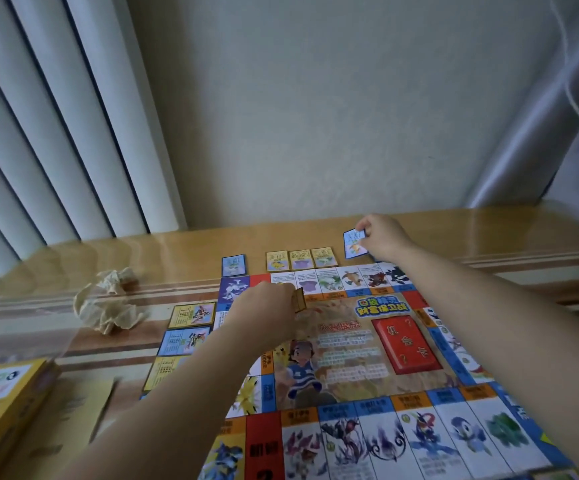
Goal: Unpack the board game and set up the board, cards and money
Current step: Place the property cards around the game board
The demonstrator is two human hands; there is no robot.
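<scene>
right hand [382, 237] pinches blue card [352, 245] | left hand [266, 312] grips card stack [299, 299]

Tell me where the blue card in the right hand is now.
Head view, right of centre: the blue card is pinched by the right hand just beyond the far edge of the board, right of the three yellow cards.

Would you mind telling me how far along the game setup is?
Done: the board lies unfolded, with cards along its far and left edges. In hand: the right hand pinches a blue card; the left hand grips a small stack. Left: dealing that stack; no money visible yet.
</scene>
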